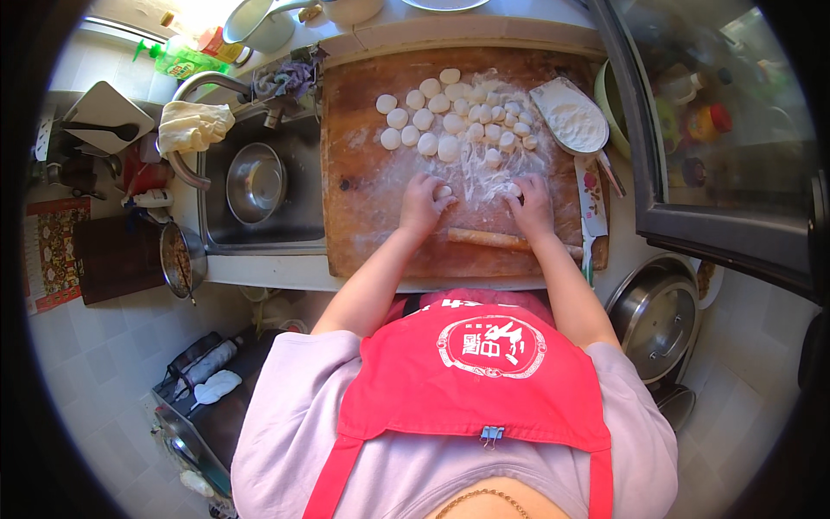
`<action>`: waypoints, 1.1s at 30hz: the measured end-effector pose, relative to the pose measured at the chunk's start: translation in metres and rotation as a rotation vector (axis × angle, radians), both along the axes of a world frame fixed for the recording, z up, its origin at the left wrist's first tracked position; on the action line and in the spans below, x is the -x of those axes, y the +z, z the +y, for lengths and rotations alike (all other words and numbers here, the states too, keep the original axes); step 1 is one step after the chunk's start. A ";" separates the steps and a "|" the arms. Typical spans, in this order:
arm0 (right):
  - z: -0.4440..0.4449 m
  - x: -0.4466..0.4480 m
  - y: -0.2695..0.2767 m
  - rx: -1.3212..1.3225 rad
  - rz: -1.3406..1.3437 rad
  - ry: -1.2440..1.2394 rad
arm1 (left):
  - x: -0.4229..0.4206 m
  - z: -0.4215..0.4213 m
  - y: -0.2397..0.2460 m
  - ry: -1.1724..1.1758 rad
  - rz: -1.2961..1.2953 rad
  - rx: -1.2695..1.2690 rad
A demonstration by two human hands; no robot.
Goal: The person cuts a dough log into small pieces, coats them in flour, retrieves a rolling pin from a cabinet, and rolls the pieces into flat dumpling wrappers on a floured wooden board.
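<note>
My left hand (420, 206) curls its fingers around a small white dough piece (443, 192) low over the floured wooden board (363, 214). A second dough piece (515, 189) sits between the thumb and fingers of my right hand (535, 206). Beyond both hands lie several flattened dough rounds (423, 119) on the left and smaller dough lumps (498, 114) on the right, amid loose flour. A wooden rolling pin (483, 238) lies nearer my body, partly hidden under my right forearm.
A scoop of flour (574, 120) and a cleaver with a flowered blade (591, 194) rest along the board's right side. Left is a sink (301, 194) holding a metal bowl (256, 183), below a cloth-draped faucet (211, 78). An open window frame (726, 240) juts in at right, above a lidded pot (655, 318).
</note>
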State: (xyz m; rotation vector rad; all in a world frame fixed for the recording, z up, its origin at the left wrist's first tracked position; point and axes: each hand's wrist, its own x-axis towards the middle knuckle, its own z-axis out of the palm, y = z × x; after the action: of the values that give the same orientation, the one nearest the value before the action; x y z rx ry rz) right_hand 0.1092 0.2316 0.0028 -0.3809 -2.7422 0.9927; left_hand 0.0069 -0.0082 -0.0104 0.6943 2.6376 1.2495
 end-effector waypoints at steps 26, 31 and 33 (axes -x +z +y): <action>0.036 0.079 -0.001 -0.597 0.125 0.148 | 0.041 0.109 0.002 -0.402 0.413 0.129; 0.015 0.058 0.006 -0.430 -0.051 0.226 | 0.018 0.086 0.007 -0.257 0.278 0.023; 0.007 0.036 0.005 -0.301 -0.015 0.302 | 0.001 0.054 0.027 -0.178 0.250 -0.049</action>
State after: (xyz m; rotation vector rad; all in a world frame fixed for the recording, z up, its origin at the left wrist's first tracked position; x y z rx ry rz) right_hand 0.0727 0.2383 0.0075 0.0776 -2.9572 0.6164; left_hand 0.0055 0.0454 0.0166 1.1343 2.6680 1.2531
